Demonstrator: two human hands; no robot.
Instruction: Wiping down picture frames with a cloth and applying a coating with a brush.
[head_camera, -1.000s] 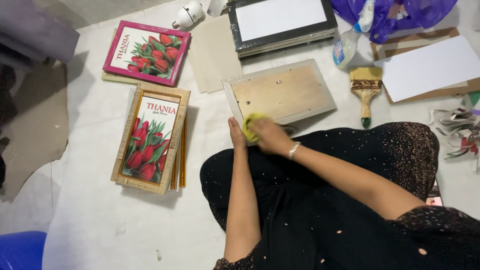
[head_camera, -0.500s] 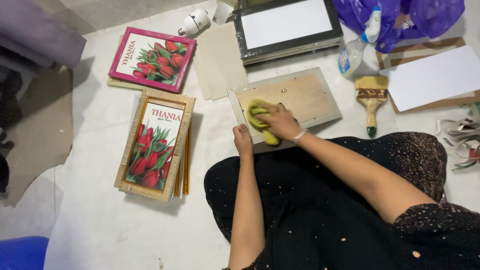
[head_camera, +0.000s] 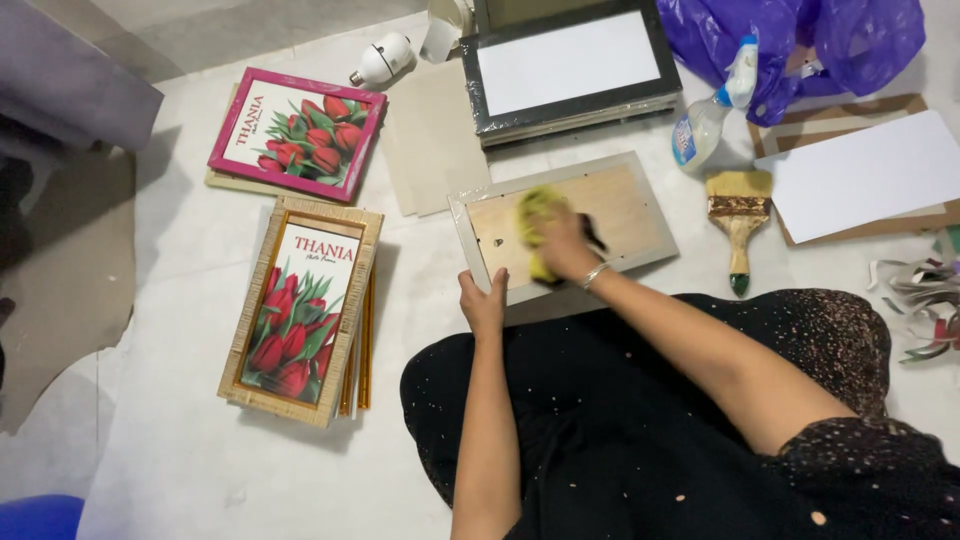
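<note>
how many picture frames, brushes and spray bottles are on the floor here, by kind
picture frames lying singly or topping a stack: 4 (pink frame, wicker-edged frame, black frame, face-down frame)
paintbrush: 1
spray bottle: 1
total: 6

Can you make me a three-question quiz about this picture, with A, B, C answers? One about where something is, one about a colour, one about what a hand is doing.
1. Where is the paintbrush?
A. right of the wooden frame back
B. on the tulip picture
C. in a hand

2. What colour is the cloth?
A. blue
B. yellow
C. red

3. What is the left hand doing?
A. waving in the air
B. holding the spray bottle
C. gripping the frame's near edge

Answers: 1 A, it lies on the floor to the right. 2 B, yellow shows under the right hand. 3 C, its fingers sit on the edge.
</note>
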